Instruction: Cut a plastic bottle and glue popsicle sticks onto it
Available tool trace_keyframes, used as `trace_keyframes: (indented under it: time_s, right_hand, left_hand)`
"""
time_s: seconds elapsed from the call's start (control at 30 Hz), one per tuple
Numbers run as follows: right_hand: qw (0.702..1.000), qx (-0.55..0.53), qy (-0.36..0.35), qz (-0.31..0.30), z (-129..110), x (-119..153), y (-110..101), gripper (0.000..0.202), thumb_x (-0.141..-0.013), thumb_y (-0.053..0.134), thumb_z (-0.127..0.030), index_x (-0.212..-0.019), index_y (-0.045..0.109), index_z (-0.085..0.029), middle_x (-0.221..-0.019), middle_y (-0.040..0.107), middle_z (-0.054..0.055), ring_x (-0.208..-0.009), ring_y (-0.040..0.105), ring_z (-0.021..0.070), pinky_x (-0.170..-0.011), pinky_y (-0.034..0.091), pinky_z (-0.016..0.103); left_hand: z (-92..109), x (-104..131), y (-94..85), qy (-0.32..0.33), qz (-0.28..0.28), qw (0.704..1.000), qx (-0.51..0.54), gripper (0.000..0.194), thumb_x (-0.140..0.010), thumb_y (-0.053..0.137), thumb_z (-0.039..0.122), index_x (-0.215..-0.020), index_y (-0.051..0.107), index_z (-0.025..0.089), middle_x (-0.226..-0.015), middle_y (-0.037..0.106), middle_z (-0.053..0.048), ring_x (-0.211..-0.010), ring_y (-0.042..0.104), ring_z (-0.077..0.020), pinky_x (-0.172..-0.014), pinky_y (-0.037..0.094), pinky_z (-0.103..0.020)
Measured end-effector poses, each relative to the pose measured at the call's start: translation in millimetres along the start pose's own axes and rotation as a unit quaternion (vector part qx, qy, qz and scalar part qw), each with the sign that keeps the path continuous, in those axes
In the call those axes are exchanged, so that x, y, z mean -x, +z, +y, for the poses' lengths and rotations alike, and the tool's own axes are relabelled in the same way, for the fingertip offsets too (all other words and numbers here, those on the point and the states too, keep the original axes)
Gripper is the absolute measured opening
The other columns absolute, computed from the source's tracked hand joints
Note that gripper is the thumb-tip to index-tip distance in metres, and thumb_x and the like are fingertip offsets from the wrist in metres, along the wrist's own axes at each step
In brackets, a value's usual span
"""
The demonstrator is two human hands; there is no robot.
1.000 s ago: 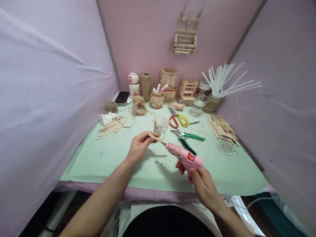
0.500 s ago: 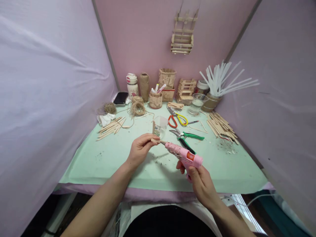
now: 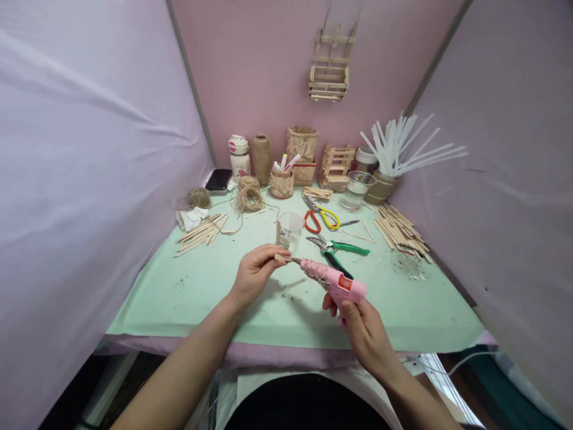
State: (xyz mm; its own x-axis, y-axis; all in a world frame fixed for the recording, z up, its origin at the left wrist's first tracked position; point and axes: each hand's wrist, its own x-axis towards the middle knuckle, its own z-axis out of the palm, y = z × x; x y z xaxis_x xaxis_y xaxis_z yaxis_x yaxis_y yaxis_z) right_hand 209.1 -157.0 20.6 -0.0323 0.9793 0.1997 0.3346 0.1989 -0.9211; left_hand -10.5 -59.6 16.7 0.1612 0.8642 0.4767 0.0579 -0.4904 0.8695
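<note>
Between thumb and fingers, my left hand pinches a small wooden stick above the middle of the table. My right hand is wrapped round the handle of a pink glue gun, whose nozzle points left and meets or nearly meets the stick. Just beyond my left fingers stands a clear plastic cup with a brown strip on its left side. Green-handled pruning shears lie open behind the glue gun.
Red-and-yellow scissors lie behind the shears. Wooden sticks are piled at left and right. Twine, a pen holder, a water cup and a jar of white glue sticks stand along the back.
The view has shifted slightly. The glue gun's nozzle has moved very slightly along the stick; both hands keep their holds.
</note>
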Motion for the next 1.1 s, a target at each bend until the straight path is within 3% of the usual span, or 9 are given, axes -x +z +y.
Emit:
trace_keyframes:
  time_s: [1.1]
  right_hand:
    - [1.0,0.01,0.021,0.015,10.0,0.4,-8.2,0.049,-0.097,0.039,-0.057,-0.082,0.063,-0.018,-0.069,0.058,0.003,-0.059,0.051,0.0147,-0.054,0.042,0.026]
  left_hand:
    - [-1.0,1.1,-1.5,-0.019,0.032,0.999,-0.009,0.013,-0.083,0.072,0.03,-0.09,0.079,0.021,-0.092,0.076,-0.008,-0.087,0.069,-0.0191,-0.077,0.055,-0.029]
